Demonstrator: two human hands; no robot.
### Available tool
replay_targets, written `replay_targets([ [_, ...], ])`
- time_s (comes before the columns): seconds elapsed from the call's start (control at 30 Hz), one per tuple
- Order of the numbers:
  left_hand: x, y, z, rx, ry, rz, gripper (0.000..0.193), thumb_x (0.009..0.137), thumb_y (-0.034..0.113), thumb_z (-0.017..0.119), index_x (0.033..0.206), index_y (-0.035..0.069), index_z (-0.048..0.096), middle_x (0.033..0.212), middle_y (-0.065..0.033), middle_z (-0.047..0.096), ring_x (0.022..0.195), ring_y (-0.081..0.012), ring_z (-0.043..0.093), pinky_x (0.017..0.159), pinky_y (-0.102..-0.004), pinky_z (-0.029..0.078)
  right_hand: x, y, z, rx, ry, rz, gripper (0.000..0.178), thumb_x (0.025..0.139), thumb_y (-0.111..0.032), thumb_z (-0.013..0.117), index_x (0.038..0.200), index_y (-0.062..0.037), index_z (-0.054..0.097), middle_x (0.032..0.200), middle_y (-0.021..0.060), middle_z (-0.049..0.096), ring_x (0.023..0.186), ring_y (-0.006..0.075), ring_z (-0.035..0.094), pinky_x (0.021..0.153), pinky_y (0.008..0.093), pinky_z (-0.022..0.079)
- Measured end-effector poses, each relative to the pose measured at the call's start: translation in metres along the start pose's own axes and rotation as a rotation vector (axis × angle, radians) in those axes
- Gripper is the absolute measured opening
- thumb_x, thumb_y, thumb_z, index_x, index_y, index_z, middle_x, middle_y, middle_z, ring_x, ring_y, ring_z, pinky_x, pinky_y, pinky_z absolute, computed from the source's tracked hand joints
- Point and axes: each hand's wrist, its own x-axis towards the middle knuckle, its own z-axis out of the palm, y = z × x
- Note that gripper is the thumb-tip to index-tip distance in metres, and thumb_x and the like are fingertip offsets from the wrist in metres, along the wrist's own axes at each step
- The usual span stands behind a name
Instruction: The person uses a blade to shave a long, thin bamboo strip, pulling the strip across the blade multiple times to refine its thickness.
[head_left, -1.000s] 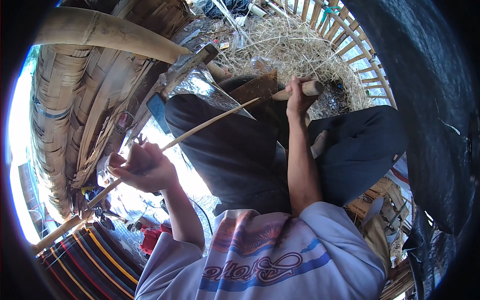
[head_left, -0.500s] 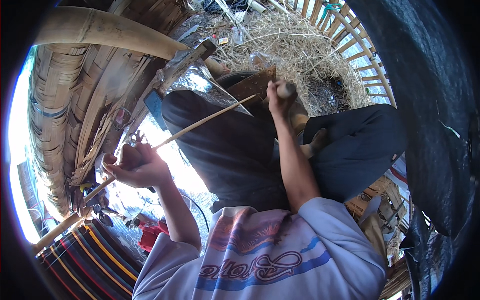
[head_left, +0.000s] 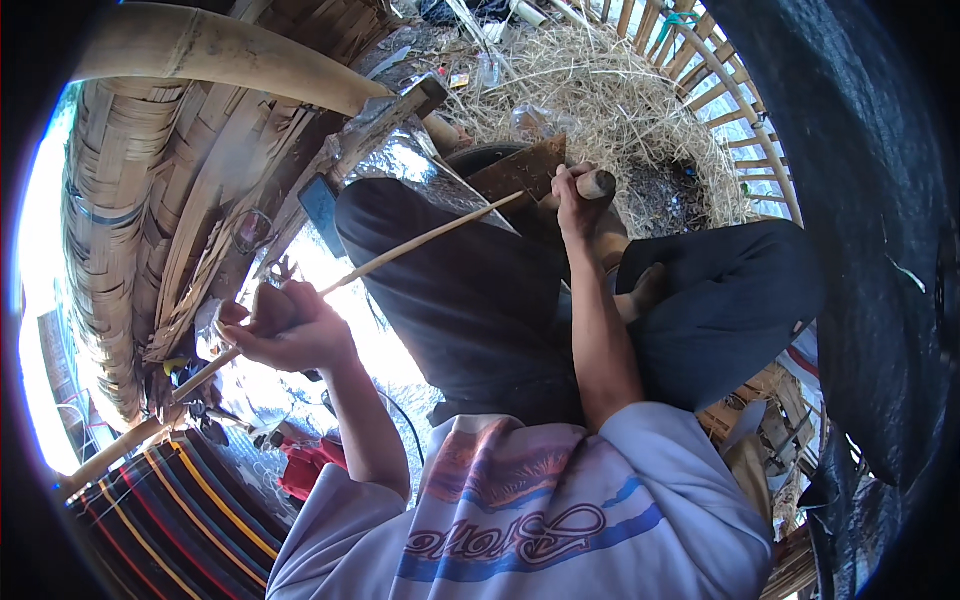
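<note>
compared with a second ago, the right hand (head_left: 580, 207) has moved left, nearer the tip of the long thin pale wooden stick (head_left: 430, 236). that hand is closed around a thick rounded light-wood handle (head_left: 598, 184) — whatever sits at its other end is too dark to tell. the left hand (head_left: 300, 328) is curled round the stick's lower part, and the stick slants up across the black-trousered left knee (head_left: 385, 207) (its tip by a flat rust-brown plate (head_left: 530, 165)). dry yellowish straw (head_left: 640, 110) lies beyond.
</note>
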Motion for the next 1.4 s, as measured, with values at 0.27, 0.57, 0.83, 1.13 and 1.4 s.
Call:
replay_targets([
  [0.27,-0.002,-0.001,-0.005,-0.046,-0.002,0.012,0.063,0.082,0.017,0.06,0.132,0.004,0.025,0.092,-0.0092,0.043,0.072,-0.0175,0.047,0.063,-0.0296,0.039,0.013,-0.081,0.009,0.233,0.062,-0.014,0.02,0.078,-0.01,0.064,0.064,-0.0017,0.054,0.052,0.0016,0.053,0.047,0.0082,0.051,0.047,0.0255,0.041],
  [0.57,-0.004,0.007,0.004,-0.096,0.0,0.023,0.052,0.085,0.022,0.056,0.126,0.004,0.03,0.078,-0.004,0.04,0.06,-0.012,0.041,0.055,-0.0254,0.035,-0.005,-0.014,0.007,-0.069,-0.04,-0.044,0.02,0.079,-0.002,0.063,0.064,-0.0037,0.05,0.053,0.0012,0.05,0.045,0.0085,0.048,0.044,0.0235,0.038],
  [0.83,-0.003,0.008,0.004,-0.156,0.009,0.029,0.043,0.088,0.027,0.052,0.121,0.004,0.034,0.065,0.0006,0.037,0.05,-0.0071,0.035,0.048,-0.0217,0.031,0.017,-0.073,0.009,0.089,0.013,-0.132,0.021,0.077,-0.009,0.064,0.06,-0.004,0.053,0.053,0.0035,0.051,0.048,0.0101,0.049,0.048,0.029,0.039],
  [1.13,-0.016,0.077,0.033,-0.739,-0.053,-0.073,0.041,0.094,0.049,0.033,0.09,0.008,0.039,0.043,0.0063,0.02,0.035,-0.001,0.02,0.032,-0.0186,0.016,0.012,-0.029,0.012,0.058,0.043,-0.032,0.02,0.075,-0.01,0.066,0.061,-0.001,0.056,0.054,0.0023,0.056,0.05,0.0093,0.052,0.049,0.0277,0.042],
  [1.4,0.005,0.035,0.023,-0.034,0.087,0.085,0.077,0.084,0.022,0.061,0.142,0.003,0.013,0.064,0.0038,0.049,0.051,-0.0105,0.046,0.066,-0.0409,0.041,0.012,-0.053,0.011,0.02,0.022,-0.081,0.02,0.076,-0.007,0.066,0.061,-0.0021,0.054,0.054,0.0,0.052,0.051,0.0076,0.048,0.049,0.0263,0.039],
])
